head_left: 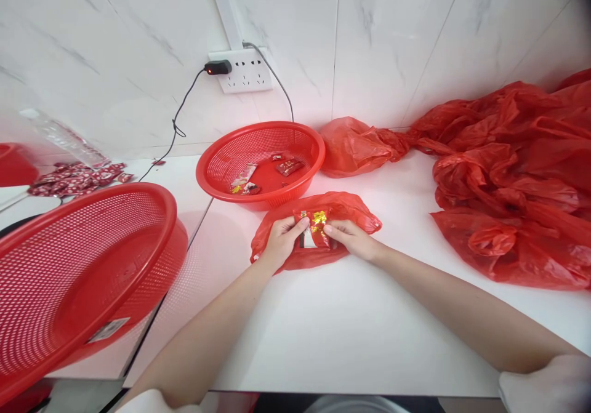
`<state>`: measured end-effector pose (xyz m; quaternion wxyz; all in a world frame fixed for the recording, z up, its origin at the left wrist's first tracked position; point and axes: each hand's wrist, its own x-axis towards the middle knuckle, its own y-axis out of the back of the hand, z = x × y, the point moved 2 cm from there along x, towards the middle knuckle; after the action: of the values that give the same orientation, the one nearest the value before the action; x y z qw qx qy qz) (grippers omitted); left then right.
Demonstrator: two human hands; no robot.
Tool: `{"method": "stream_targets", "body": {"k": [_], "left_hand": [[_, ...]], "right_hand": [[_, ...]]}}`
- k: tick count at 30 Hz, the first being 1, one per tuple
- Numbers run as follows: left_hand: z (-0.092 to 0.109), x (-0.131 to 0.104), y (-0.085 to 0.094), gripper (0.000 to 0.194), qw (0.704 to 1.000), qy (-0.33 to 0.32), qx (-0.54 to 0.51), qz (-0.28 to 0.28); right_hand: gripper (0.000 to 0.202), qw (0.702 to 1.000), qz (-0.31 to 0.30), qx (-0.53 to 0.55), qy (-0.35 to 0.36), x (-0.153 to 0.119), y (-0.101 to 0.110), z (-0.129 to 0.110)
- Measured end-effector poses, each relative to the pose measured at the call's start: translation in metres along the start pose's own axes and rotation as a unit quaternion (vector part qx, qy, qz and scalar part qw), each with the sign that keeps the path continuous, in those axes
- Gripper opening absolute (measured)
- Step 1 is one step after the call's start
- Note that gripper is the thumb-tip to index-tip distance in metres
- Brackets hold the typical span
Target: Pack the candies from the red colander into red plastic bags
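Between my two hands is a small red packet [318,236] with gold and white print. My left hand [282,240] grips its left side, thumb on top. On the right side, my right hand [354,238] pinches the packet's edge between thumb and fingers. Beneath the packet and both hands, a red plastic bag [355,207] lies on the white table [332,327]. Just behind it stands a red mesh basket [217,185] with several small wrapped packets [290,167] on its bottom.
A larger red basket [152,234] stands at the left, near the table seam. Red plastic bags [517,167] are heaped at the right, and a tied bag [353,148] sits against the wall. Back left are a clear bottle [69,139] and patterned red packets [76,179]. A cable [178,117] hangs from the wall socket [247,71].
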<state>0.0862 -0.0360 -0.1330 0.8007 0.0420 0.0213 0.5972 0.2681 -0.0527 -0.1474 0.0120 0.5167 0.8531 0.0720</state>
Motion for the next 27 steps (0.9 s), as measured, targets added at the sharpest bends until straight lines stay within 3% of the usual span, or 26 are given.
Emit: {"method": "stream_targets", "body": {"k": [5, 11, 20, 27], "left_hand": [[-0.003, -0.001, -0.002, 0.037, 0.999, 0.006, 0.017, -0.046], [-0.001, -0.001, -0.004, 0.035, 0.998, 0.006, 0.034, -0.046], [0.0, 0.003, 0.003, 0.033, 0.995, 0.017, 0.037, -0.096], [0.004, 0.001, 0.001, 0.03, 0.994, -0.01, 0.045, -0.096]], "right_hand": [[0.042, 0.999, 0.048, 0.023, -0.001, 0.002, 0.002, 0.002], [0.037, 0.998, 0.051, 0.002, 0.02, 0.004, 0.003, 0.008], [0.03, 0.976, 0.175, -0.104, 0.081, 0.0, 0.007, 0.001], [0.037, 0.985, 0.162, -0.036, 0.049, 0.0, 0.01, 0.004]]}}
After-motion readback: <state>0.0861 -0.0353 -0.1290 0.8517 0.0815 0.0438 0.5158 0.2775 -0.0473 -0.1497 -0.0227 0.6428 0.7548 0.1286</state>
